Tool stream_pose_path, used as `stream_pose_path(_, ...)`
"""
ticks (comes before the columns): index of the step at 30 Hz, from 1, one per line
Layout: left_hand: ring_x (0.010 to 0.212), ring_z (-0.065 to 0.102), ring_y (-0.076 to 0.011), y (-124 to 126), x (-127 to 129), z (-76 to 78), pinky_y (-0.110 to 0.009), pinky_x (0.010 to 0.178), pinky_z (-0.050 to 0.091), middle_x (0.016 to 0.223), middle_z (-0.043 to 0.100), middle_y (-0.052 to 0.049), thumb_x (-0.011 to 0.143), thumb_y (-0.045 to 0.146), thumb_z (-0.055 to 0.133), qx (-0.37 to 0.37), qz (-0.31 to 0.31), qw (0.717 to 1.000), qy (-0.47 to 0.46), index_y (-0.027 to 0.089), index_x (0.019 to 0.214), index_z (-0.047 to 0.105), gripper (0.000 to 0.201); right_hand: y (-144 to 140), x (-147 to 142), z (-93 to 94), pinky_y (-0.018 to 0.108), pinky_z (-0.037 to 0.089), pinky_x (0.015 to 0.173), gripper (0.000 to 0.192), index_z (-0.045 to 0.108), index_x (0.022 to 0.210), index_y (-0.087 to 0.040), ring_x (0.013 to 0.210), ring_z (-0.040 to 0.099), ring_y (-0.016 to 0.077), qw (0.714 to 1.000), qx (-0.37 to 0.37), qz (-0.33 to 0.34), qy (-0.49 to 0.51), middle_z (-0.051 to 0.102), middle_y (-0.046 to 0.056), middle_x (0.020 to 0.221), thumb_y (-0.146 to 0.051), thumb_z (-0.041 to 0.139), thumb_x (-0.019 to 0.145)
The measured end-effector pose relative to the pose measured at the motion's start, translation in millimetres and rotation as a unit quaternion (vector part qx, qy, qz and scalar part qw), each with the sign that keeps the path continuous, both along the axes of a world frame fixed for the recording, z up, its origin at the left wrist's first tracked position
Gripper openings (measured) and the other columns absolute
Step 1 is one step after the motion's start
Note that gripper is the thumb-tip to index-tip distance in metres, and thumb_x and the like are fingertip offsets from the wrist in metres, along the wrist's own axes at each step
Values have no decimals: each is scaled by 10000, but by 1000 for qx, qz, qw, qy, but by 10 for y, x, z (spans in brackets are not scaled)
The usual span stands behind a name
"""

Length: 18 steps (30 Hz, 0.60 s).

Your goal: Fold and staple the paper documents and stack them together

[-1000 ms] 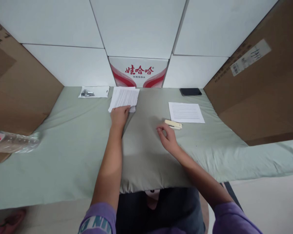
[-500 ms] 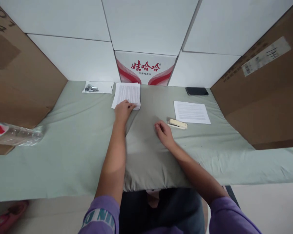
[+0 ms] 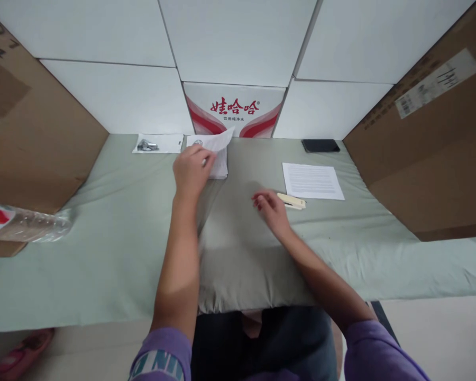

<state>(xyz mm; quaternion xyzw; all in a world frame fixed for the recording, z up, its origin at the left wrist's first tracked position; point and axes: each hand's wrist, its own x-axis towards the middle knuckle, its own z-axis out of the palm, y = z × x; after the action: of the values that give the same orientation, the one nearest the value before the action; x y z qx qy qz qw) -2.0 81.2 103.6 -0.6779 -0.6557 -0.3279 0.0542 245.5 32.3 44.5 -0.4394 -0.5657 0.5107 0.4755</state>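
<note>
In left hand (image 3: 193, 168): sheet (image 3: 217, 142), corner pointing up-right.

1. The wall (image 3: 238, 42) stands behind the table (image 3: 103, 264), between the left carton (image 3: 35, 159) and the right carton (image 3: 428, 159).
2. The bottle (image 3: 35, 225) lies before the left carton.
3. The bag (image 3: 166, 143) lies at the wall's foot, just left of the stack (image 3: 221, 165).
4. The stack lies before the logo panel (image 3: 234, 117); 1 page (image 3: 218, 141) is raised above it, in the left hand (image 3: 193, 170).
5. The right hand (image 3: 272, 211) is just left of the stapler (image 3: 292, 201).
6. The stapler lies just before the sheet (image 3: 313, 181).
7. The phone (image 3: 320, 145) lies behind the sheet, beside the right carton.
8. The shoe (image 3: 26, 354) is below the table's front edge, far left.
</note>
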Motion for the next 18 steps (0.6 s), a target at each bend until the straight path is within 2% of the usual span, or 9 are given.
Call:
stream_pose_path(2,951,639,-237,-139,270,212,-346,807,446,993,717,-70,976,322,552,-31,-100,994,37,218,921,764,243,141,59,165,388,553,716,538,649,1019,-231,864,681,249,984,-133,35,115,720,99,1043,-716,643,787)
stream_pose_path(4,859,653,-221,-287,625,342,-337,741,439,919,722,-76,960,273,567,-90,-188,975,81,193,863,774,242,290,134,305,415,590,718,599,657,1055,-204,874,710,271,955,-226,68,178,736,126,1072,-739,612,790)
stream_pose_path(7,848,676,-222,-407,1041,360,-329,706,435,908,737,-95,962,264,562,-163,-290,935,123,164,834,780,272,425,214,380,350,587,611,347,684,948,-187,723,697,233,954,-263,11,144,757,89,871,-486,727,777)
stream_pose_path(9,878,686,-203,-356,1073,280,-305,723,452,946,758,-54,955,350,595,-199,-362,908,73,218,938,796,241,426,224,332,308,568,569,173,686,852,-183,658,678,210,960,-253,-47,108,747,59,761,-291,748,732)
stream_pose_path(10,876,689,-189,-293,1001,221,-294,739,465,955,764,-27,940,408,620,-221,-375,900,32,254,1003,794,241,405,219,286,309,577,590,135,689,831,-181,668,685,211,963,-242,-66,100,749,55,751,-250,739,727)
stream_pose_path(11,891,691,-189,-214,878,150,-295,766,482,990,768,-22,926,453,635,-230,-367,901,-7,267,1063,785,275,373,210,233,324,594,638,122,697,833,-179,702,702,219,966,-227,-76,99,760,59,771,-244,729,735)
stream_pose_path(14,1153,649,-277,33,358,-116,-412,990,467,1248,725,-101,935,432,623,-144,-143,978,-47,234,1183,751,342,251,185,61,396,614,814,195,727,911,-177,838,740,245,976,-167,-98,101,788,73,899,-313,723,772)
stream_pose_path(16,1384,510,-333,140,45,-311,-511,1146,347,1484,592,-122,900,418,677,-161,-72,984,-14,242,1348,666,482,175,174,-39,428,605,861,270,731,948,-176,868,745,255,981,-134,-101,101,791,80,955,-385,732,777)
stream_pose_path(18,1486,403,-331,185,-150,-483,-565,1212,236,1588,485,-96,920,381,656,-197,-59,979,2,256,1418,609,516,120,165,-119,441,599,869,336,730,973,-175,870,746,259,983,-116,-97,100,791,85,978,-449,735,779)
